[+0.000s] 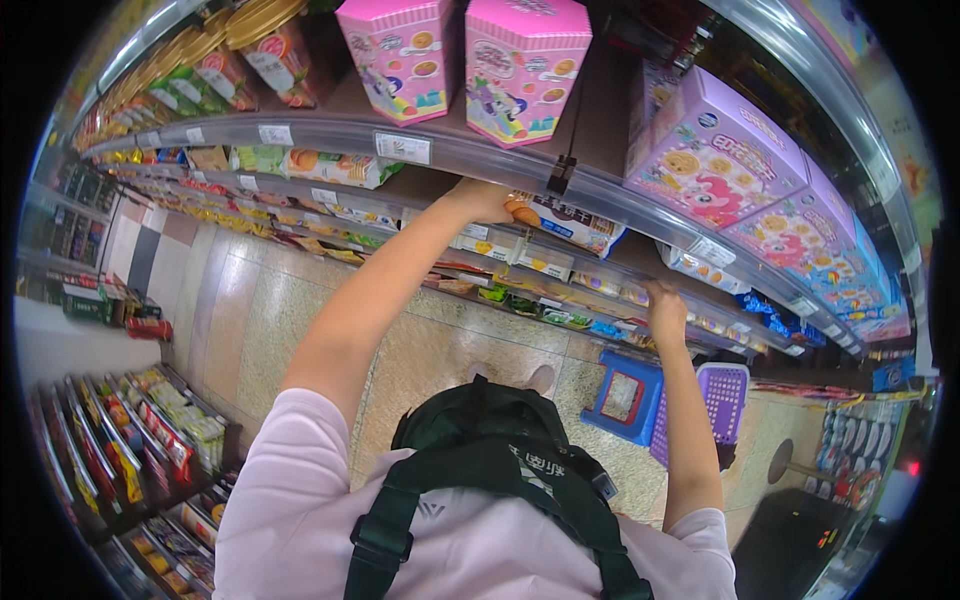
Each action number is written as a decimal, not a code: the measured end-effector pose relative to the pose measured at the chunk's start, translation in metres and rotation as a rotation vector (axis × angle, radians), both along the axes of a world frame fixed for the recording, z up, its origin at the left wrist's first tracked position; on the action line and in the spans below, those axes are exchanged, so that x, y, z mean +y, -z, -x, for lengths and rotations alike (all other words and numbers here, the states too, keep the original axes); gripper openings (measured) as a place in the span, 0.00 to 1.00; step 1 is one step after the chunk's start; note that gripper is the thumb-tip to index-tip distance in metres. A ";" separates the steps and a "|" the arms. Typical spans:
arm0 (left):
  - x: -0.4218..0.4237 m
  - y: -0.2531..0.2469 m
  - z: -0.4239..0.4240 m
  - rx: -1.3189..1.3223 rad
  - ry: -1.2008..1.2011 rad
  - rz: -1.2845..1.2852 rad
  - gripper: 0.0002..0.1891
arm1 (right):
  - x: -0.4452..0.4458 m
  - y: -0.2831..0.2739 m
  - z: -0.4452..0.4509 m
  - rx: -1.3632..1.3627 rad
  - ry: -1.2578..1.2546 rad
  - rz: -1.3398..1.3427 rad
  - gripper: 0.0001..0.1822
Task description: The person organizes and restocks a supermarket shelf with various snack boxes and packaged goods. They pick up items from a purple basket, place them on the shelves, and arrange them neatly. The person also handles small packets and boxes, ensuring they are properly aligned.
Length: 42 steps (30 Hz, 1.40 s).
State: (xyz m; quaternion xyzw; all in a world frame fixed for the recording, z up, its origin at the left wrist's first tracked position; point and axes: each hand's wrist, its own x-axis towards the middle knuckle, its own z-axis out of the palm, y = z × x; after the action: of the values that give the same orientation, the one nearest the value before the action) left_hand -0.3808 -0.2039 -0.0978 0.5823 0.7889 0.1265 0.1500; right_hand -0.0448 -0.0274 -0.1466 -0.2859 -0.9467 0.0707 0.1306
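My left hand [486,201] reaches in under the upper shelf's front rail, at the left end of a biscuit packet [571,223]. The packet is dark and white with pictures of round biscuits, and it lies at a slant on the second shelf. My fingers wrap that end and are partly hidden. Lower and to the right, my right hand [666,306] is curled at the front edge of a lower shelf [634,283]. Its fingertips are hard to make out, and I see no item in it.
Pink hexagonal boxes [529,71] and purple biscuit boxes [716,150] stand on the top shelf, with gold-lidded jars [274,52] at left. A black clip [561,175] hangs on the rail. On the floor are a blue stool [624,397] and a purple basket [724,401]. A snack rack [142,442] stands behind left.
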 end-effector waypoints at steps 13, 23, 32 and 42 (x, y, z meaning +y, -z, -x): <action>0.008 -0.017 -0.007 -0.083 -0.044 0.191 0.26 | 0.096 -0.045 0.007 0.023 0.092 -0.052 0.19; 0.004 0.003 -0.041 -0.122 -0.204 -0.171 0.23 | 0.010 0.008 -0.009 0.309 -0.155 -0.135 0.08; -0.033 0.019 -0.056 0.147 -0.195 -0.575 0.19 | 0.005 0.043 -0.008 0.267 0.003 -0.270 0.14; -0.077 0.031 -0.034 0.129 -0.359 -0.648 0.21 | 0.005 0.046 -0.005 0.282 0.040 -0.278 0.12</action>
State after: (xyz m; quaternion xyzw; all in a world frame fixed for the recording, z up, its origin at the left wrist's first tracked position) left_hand -0.3467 -0.2808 -0.1290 0.4586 0.8054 0.3569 -0.1168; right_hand -0.0401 -0.0222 -0.1922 -0.2712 -0.9138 -0.0239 0.3013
